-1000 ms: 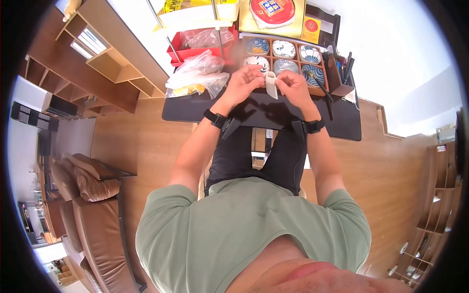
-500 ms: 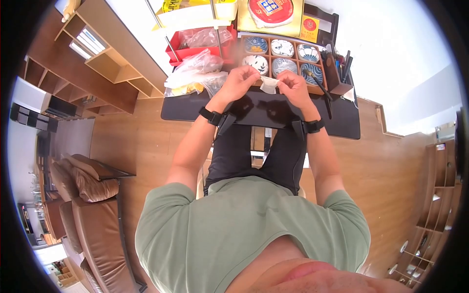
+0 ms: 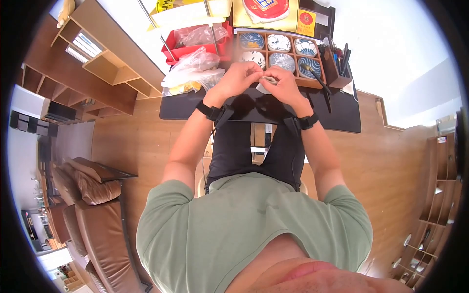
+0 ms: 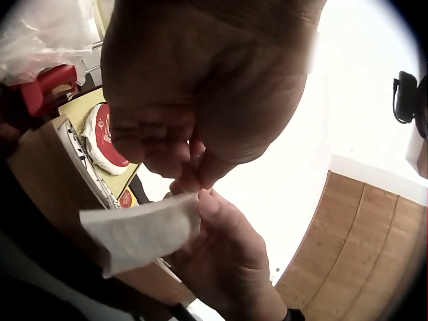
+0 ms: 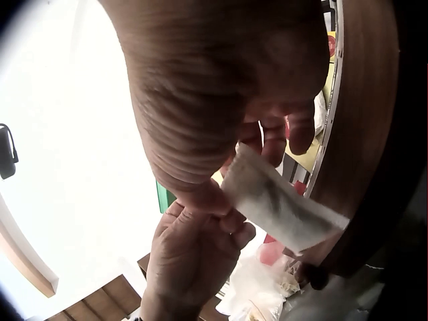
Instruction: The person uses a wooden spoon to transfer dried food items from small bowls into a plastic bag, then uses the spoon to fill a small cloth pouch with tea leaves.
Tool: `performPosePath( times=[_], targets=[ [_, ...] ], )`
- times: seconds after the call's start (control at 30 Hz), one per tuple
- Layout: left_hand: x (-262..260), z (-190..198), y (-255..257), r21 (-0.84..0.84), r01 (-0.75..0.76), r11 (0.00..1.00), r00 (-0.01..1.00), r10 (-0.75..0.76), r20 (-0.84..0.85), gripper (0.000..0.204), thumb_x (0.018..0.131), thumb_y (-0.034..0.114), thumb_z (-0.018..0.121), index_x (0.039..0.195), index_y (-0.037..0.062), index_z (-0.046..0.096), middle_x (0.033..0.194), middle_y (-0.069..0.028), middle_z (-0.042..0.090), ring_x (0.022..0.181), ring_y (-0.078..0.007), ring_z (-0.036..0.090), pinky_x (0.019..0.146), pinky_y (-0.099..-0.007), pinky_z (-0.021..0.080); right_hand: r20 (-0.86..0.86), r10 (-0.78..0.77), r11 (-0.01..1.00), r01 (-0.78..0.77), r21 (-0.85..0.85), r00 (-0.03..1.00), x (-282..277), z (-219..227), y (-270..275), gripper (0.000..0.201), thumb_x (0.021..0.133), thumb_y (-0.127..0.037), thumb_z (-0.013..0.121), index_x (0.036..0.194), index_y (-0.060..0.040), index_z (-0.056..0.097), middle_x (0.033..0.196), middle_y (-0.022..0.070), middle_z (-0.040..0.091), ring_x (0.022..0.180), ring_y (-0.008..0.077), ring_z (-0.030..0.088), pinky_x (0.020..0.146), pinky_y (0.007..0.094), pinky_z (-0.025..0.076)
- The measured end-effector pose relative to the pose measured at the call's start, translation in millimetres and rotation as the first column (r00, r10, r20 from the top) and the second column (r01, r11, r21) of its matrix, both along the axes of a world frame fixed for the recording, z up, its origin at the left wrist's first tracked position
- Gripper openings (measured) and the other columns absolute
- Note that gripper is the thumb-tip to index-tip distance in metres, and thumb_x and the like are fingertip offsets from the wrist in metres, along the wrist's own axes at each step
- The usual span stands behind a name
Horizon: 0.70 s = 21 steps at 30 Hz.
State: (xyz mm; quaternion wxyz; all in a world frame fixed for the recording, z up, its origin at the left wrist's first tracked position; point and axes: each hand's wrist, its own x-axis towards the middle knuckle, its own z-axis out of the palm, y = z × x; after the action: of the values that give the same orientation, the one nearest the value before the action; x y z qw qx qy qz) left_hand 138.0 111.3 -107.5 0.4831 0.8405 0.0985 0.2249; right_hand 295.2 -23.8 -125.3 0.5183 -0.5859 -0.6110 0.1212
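Note:
A small white tea bag (image 3: 262,89), thin and slightly see-through, hangs over the near part of the black table (image 3: 190,107). My right hand (image 3: 283,87) pinches its upper end between thumb and fingers. Thumb and fingertips of my left hand (image 3: 239,79) come together at the same end, right against the right fingertips. The left wrist view has the bag (image 4: 144,231) stretching away flat from the pinch. From the right wrist, a darker patch shows through the bag (image 5: 284,208). The right fingers partly cover its top in the head view.
Behind the hands is a wooden divided box (image 3: 305,80) holding several patterned cups (image 3: 282,61), with a dark stick (image 3: 326,93) across its right side. Plastic bags (image 3: 193,71) and a red tray (image 3: 171,49) are left. A pen holder (image 3: 337,73) stands right.
The tea bag's mouth, held wide between both hands, was drawn flat and is now gathered at the fingertips. My hands have come together, the right moving leftward.

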Motion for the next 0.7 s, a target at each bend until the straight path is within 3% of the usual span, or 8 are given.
performPosePath(
  times=[0.17, 0.23, 0.33, 0.4, 0.57, 0.63, 0.7],
  targets=[
    [0.6, -10.4, 8.1, 0.001, -0.021, 1.000, 1.000, 0.021, 0.012, 0.016, 0.097, 0.014, 0.066, 0.100, -0.0013, 0.069, 0.081, -0.0064, 0.069, 0.075, -0.0102, 0.059, 0.068, -0.0288, 0.050, -0.018, -0.038, 0.999, 0.038, 0.009, 0.999, 1.6, -7.0, 2.6, 0.013, 0.084, -0.014, 0.075, 0.090, -0.0025, 0.074, 0.080, 0.0104, 0.068, 0.072, 0.0225, 0.064, 0.067, 0.0326, 0.049],
    [1.0, -19.0, 13.6, -0.028, -0.028, 0.999, 0.999, 0.029, 0.044, 0.011, 0.098, 0.010, 0.064, 0.098, -0.0003, 0.068, 0.086, 0.0007, 0.067, 0.079, -0.0053, 0.058, 0.071, -0.0242, 0.049, -0.001, -0.050, 0.999, 0.050, 0.010, 0.999, 1.5, -7.6, 1.9, 0.013, 0.084, -0.014, 0.075, 0.090, -0.0028, 0.074, 0.078, 0.0107, 0.067, 0.070, 0.0231, 0.063, 0.065, 0.0328, 0.049],
    [-1.6, -22.5, 17.7, -0.020, -0.103, 0.995, 0.992, 0.104, 0.070, 0.011, 0.100, 0.011, 0.063, 0.099, 0.0008, 0.067, 0.088, 0.0028, 0.065, 0.080, -0.0042, 0.056, 0.072, -0.0229, 0.048, 0.011, -0.054, 0.999, 0.054, 0.001, 0.998, 5.1, -14.8, 0.7, 0.013, 0.084, -0.015, 0.075, 0.089, -0.0026, 0.074, 0.074, 0.0111, 0.064, 0.066, 0.0240, 0.060, 0.061, 0.0338, 0.046],
    [-4.6, -20.5, 13.4, -0.008, -0.112, 0.994, 0.992, 0.113, 0.057, 0.011, 0.100, 0.011, 0.062, 0.100, 0.0010, 0.066, 0.088, 0.0035, 0.064, 0.080, -0.0038, 0.055, 0.072, -0.0224, 0.047, 0.041, -0.026, 0.999, 0.025, 0.039, 0.999, 6.9, -17.5, 0.2, 0.010, 0.088, -0.009, 0.073, 0.085, 0.0006, 0.071, 0.076, 0.0037, 0.063, 0.060, 0.0075, 0.051, 0.053, 0.0254, 0.038],
    [-3.4, -30.0, 7.8, -0.070, -0.105, 0.992, 0.982, 0.114, 0.148, 0.010, 0.102, 0.012, 0.060, 0.101, 0.0020, 0.063, 0.087, 0.0052, 0.061, 0.079, -0.0036, 0.052, 0.072, -0.0211, 0.045, 0.045, -0.021, 0.998, 0.018, 0.060, 0.999, 3.6, -14.5, -0.9, 0.009, 0.087, -0.009, 0.073, 0.085, -0.0002, 0.072, 0.076, 0.0040, 0.063, 0.060, 0.0085, 0.052, 0.054, 0.0258, 0.038],
    [-4.1, -28.0, 5.3, -0.142, -0.127, 0.982, 0.971, 0.152, 0.183, 0.017, 0.100, 0.016, 0.062, 0.100, -0.0008, 0.064, 0.082, -0.0020, 0.065, 0.075, -0.0082, 0.055, 0.066, -0.0272, 0.047, 0.047, -0.008, 0.998, 0.005, 0.061, 0.999, 1.7, -12.9, -1.1, 0.008, 0.087, -0.009, 0.073, 0.086, -0.0004, 0.072, 0.076, 0.0040, 0.063, 0.060, 0.0088, 0.052, 0.054, 0.0261, 0.038],
    [-2.1, -34.4, 2.1, -0.222, -0.115, 0.968, 0.963, 0.164, 0.215, 0.016, 0.101, 0.016, 0.062, 0.100, 0.0000, 0.063, 0.081, -0.0009, 0.064, 0.074, -0.0072, 0.054, 0.065, -0.0259, 0.046, 0.018, -0.034, 0.999, 0.033, 0.035, 0.999, -1.5, -9.5, -0.7, 0.011, 0.084, -0.012, 0.075, 0.086, -0.0012, 0.072, 0.072, 0.0070, 0.061, 0.059, 0.0144, 0.053, 0.054, 0.0299, 0.041]
  ],
)
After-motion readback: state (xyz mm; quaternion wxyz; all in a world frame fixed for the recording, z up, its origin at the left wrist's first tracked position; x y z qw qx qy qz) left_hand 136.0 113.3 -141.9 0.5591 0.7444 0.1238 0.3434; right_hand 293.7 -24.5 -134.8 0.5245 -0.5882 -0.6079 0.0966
